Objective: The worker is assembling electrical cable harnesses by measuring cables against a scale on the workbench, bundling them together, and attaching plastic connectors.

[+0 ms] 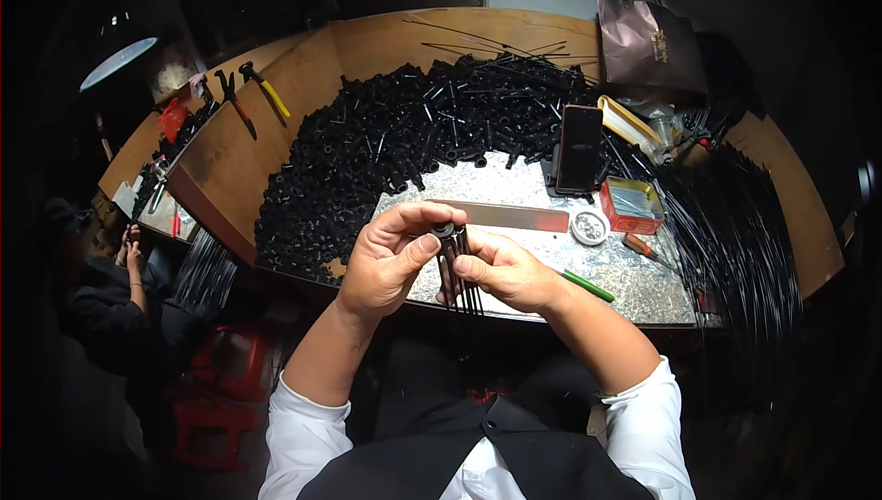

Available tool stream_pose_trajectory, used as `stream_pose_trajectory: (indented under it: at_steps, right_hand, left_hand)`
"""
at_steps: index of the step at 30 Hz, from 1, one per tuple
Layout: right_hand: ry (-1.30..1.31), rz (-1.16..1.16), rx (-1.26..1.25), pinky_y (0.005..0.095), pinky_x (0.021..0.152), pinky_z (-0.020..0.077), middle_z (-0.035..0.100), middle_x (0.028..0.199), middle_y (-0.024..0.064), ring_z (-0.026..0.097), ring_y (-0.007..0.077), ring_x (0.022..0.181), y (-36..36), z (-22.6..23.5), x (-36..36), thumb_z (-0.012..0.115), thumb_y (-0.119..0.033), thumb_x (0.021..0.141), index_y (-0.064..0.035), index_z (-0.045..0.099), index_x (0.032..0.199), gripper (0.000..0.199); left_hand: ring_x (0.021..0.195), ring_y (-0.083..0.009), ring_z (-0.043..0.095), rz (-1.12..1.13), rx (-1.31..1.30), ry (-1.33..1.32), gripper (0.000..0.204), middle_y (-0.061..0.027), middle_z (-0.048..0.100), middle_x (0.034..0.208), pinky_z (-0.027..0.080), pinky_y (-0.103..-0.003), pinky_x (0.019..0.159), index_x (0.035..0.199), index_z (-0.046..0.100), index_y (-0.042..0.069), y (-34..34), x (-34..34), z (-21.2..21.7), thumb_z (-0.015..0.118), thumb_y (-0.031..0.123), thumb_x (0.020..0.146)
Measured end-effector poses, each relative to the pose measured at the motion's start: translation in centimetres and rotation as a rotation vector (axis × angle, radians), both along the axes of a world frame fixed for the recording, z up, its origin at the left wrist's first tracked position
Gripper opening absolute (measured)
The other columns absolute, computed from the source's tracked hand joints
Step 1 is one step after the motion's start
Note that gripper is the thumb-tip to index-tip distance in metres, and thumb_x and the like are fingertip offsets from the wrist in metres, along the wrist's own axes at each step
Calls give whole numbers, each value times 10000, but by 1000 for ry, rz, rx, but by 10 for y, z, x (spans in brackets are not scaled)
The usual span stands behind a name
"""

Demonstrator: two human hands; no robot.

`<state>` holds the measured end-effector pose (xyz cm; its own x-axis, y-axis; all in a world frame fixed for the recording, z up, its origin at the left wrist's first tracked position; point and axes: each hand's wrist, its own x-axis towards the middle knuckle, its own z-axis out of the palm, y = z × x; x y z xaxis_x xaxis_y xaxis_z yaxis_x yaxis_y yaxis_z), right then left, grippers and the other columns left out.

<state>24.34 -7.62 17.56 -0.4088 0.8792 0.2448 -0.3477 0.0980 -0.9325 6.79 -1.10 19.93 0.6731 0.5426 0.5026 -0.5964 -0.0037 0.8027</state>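
Over the front edge of the worktable [643, 293], both hands hold a black piece with a round top [446, 232] and thin black rods hanging below it, like a small folded umbrella frame. My left hand [384, 257] is closed round its upper end, thumb near the round top. From the other side my right hand [519, 275] pinches the rods, thumb in front; its other fingers are partly hidden. Behind the hands lies a flat metal bar [505, 215]. A green pen-like tool [588, 285] is beside my right wrist.
A heap of black tubular parts [358, 151] fills the back. On the right are a phone [581, 146], round dish [589, 225], red-yellow tin [634, 206], screwdriver [648, 249] and long black rods [744, 243]. Pliers [266, 91] hang on the left partition. A co-worker [110, 298] sits beyond.
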Motion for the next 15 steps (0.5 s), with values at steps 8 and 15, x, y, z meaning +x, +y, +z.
stream_pose_trajectory:
  at_steps: [8, 15]
  right_hand:
    - [-7, 187, 3, 356, 812, 498, 601, 948, 67, 620, 204, 894, 5, 0, 24, 575, -380, 924, -27, 555, 1078, 386]
    - [-28, 306, -15, 352, 795, 517, 630, 921, 93, 643, 220, 874, 6, -4, 39, 627, -451, 865, -2, 579, 1048, 487]
  left_hand:
    - [1269, -219, 430, -19, 85, -4, 254, -180, 340, 1434, 377, -353, 1036, 1130, 629, 1, 3, 21, 2, 623, 82, 890]
    - [1173, -287, 527, -210, 149, 47, 277, -241, 458, 1340, 457, -374, 963, 1119, 647, -17, 15, 31, 8, 652, 76, 858]
